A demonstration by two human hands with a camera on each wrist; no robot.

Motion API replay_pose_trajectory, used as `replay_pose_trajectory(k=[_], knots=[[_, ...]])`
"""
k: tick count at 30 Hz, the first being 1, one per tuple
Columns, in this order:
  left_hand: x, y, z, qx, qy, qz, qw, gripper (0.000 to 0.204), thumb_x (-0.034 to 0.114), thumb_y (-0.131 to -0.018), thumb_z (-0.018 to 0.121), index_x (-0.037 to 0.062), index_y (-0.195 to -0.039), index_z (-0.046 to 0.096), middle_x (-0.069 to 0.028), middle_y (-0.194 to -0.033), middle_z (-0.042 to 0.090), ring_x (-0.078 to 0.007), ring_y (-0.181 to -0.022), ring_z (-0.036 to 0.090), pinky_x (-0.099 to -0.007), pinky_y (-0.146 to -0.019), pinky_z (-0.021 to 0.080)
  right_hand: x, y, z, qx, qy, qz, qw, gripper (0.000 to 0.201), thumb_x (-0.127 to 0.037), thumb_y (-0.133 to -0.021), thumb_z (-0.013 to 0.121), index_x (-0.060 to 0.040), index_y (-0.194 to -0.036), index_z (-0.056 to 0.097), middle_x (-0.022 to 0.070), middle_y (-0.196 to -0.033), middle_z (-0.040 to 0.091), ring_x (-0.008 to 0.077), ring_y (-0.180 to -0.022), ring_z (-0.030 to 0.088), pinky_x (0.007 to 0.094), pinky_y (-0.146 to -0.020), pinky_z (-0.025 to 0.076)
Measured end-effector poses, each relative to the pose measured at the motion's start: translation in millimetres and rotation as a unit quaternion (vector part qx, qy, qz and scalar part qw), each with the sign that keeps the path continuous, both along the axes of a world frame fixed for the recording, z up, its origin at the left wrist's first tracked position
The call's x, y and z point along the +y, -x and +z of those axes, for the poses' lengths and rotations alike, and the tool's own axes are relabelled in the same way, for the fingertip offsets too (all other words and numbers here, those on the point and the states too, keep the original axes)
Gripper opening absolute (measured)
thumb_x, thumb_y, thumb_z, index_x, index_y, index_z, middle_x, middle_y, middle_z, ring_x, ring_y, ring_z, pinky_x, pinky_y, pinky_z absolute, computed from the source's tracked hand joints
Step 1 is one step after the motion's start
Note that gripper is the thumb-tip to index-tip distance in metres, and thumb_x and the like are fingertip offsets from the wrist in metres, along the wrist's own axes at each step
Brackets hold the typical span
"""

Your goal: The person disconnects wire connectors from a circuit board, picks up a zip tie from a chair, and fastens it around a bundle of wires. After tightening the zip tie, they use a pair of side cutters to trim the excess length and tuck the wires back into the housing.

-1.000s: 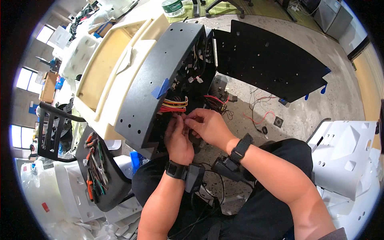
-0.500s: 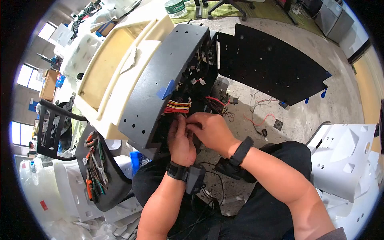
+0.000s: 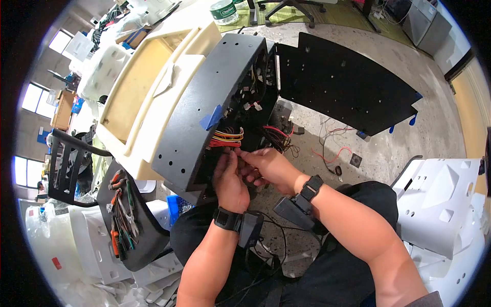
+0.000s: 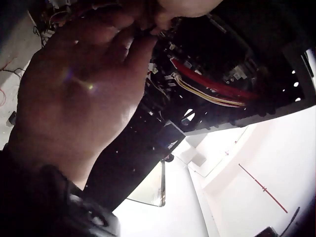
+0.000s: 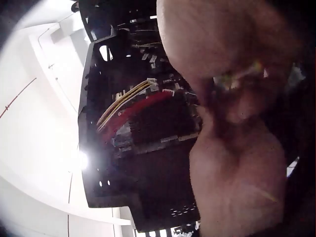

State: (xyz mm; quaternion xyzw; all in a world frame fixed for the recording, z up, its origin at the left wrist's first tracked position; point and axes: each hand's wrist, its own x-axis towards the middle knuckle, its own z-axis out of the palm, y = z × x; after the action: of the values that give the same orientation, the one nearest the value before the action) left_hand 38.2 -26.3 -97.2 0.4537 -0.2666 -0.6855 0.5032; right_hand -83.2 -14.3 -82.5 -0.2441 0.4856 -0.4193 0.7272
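Observation:
The left hand [image 3: 231,187], palm up, and the right hand [image 3: 271,168] meet fingertip to fingertip at the open side of a dark grey metal housing [image 3: 202,97]. Between their pinched fingers is a small part, mostly hidden, that I cannot identify. Just above the fingertips runs a bundle of red, yellow and white wires [image 3: 227,139]. In the left wrist view the left hand [image 4: 84,89] reaches up to the other hand's fingers, beside red wires [image 4: 212,84]. The right wrist view shows the right hand [image 5: 227,39] with curled fingers, close to the same bundle [image 5: 126,106].
A black panel [image 3: 348,84] extends right from the housing. Loose cables [image 3: 337,148] lie on the floor. Pliers and other tools [image 3: 123,215] rest on a black seat [image 3: 146,240] at left. A cream shell [image 3: 133,92] stands behind the housing; white panels [image 3: 434,199] are at right.
The right hand has turned slightly and its lower fingers show more apart beneath the pinch. The left hand has barely moved. The housing sits slightly further right in view than a second ago.

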Motion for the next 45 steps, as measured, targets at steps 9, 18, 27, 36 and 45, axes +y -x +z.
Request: replay_pose_trajectory(k=[9,18,27,36,45], knots=[[3,1,10,0.000,-0.022,0.015,1.000,0.019,0.025,-0.094,0.051,0.0107,-0.105,0.056,0.0003,-0.094,0.057,-0.0106,-0.084,0.051,-0.0284,-0.073,0.040,0,-3,-11,0.317,0.247,-0.002,0.916,0.024,-0.022,-0.087,0.060,0.0005,-0.082,0.066,0.0070,-0.068,0.062,0.0093,-0.061,0.057,0.0253,-0.054,0.046],[-1,-9,-4,0.021,-0.010,-0.026,0.999,0.019,0.024,-0.093,0.053,0.0084,-0.102,0.057,-0.0020,-0.097,0.058,-0.0129,-0.090,0.053,-0.0279,-0.078,0.040,3,0,8,0.162,0.032,-0.040,0.985,0.027,-0.027,-0.082,0.061,-0.0009,-0.089,0.065,0.0180,-0.077,0.064,0.0350,-0.071,0.062,0.0360,-0.062,0.050],[1,-1,3,0.028,0.014,0.019,0.999,0.019,0.016,-0.093,0.053,0.0039,-0.107,0.057,-0.0028,-0.095,0.060,-0.0118,-0.088,0.055,-0.0248,-0.078,0.042,2,0,1,0.160,0.211,-0.043,0.963,0.024,-0.024,-0.086,0.062,-0.0021,-0.096,0.065,0.0071,-0.078,0.064,0.0106,-0.066,0.061,0.0243,-0.057,0.049],[6,5,15,0.014,-0.006,0.019,1.000,0.019,0.024,-0.092,0.054,0.0093,-0.105,0.056,-0.0010,-0.097,0.058,-0.0101,-0.086,0.052,-0.0253,-0.075,0.040,3,0,-6,0.480,0.396,-0.029,0.782,0.019,-0.016,-0.080,0.057,-0.0018,-0.089,0.065,0.0162,-0.074,0.064,0.0318,-0.069,0.063,0.0375,-0.063,0.051],[2,-3,-3,0.028,-0.008,0.023,0.999,0.017,0.018,-0.091,0.058,0.0087,-0.105,0.056,0.0006,-0.095,0.058,-0.0089,-0.084,0.052,-0.0237,-0.077,0.039,9,2,-1,0.359,0.332,-0.085,0.868,0.017,-0.017,-0.085,0.057,-0.0025,-0.092,0.062,0.0106,-0.079,0.063,0.0199,-0.062,0.061,0.0306,-0.058,0.050]])
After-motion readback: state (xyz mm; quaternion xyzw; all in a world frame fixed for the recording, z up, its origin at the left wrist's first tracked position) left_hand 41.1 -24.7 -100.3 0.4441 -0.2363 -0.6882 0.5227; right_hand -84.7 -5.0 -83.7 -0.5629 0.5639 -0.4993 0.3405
